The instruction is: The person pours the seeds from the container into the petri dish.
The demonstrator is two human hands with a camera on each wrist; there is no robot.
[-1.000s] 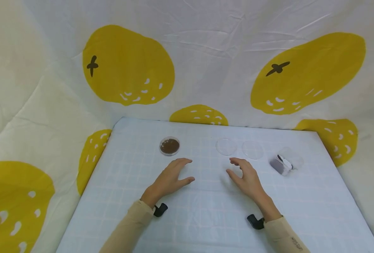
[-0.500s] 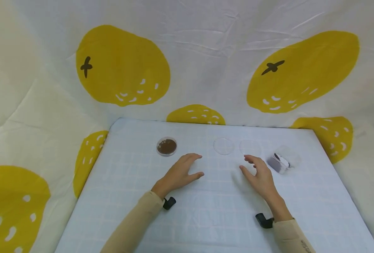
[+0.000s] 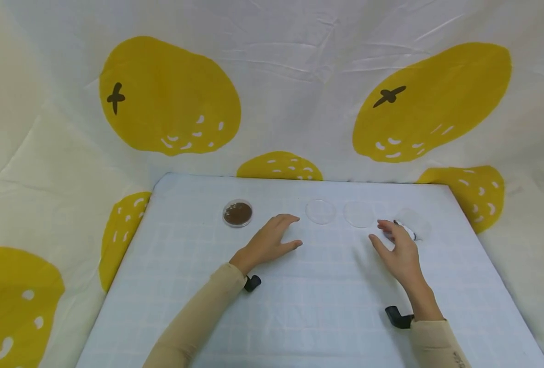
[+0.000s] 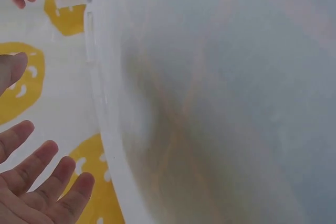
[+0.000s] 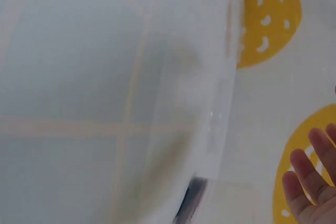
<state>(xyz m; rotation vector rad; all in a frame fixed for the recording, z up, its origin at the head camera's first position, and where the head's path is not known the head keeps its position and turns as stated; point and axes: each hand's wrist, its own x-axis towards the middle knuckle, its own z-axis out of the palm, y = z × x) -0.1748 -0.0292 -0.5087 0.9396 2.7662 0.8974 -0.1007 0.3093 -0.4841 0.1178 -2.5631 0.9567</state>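
Observation:
In the head view my right hand (image 3: 401, 255), fingers loosely bent and holding nothing, hovers before a clear plastic box (image 3: 416, 225) with something dark and white in it. The hand hides part of this box. My left hand (image 3: 268, 240) is raised over the table with thumb and fingers spread apart, nothing between them. Beyond it to the left lies a round clear dish (image 3: 238, 213) filled with something brown. Between the hands, farther back, two flat clear round pieces (image 3: 320, 211) lie side by side, like dishes or lids. A blurred dark strip (image 5: 190, 201) shows in the right wrist view.
A pale blue checked cloth covers the table (image 3: 299, 317). Behind its far edge hangs a white cloth (image 3: 295, 102) printed with large yellow fruits, and more of it falls at both sides. A black wrist mount (image 3: 398, 317) sticks out inward from the right wrist.
My right hand has moved right, from before the round clear pieces to the clear box. The left hand has also drifted right, away from the brown-filled dish. The head view has shifted slightly.

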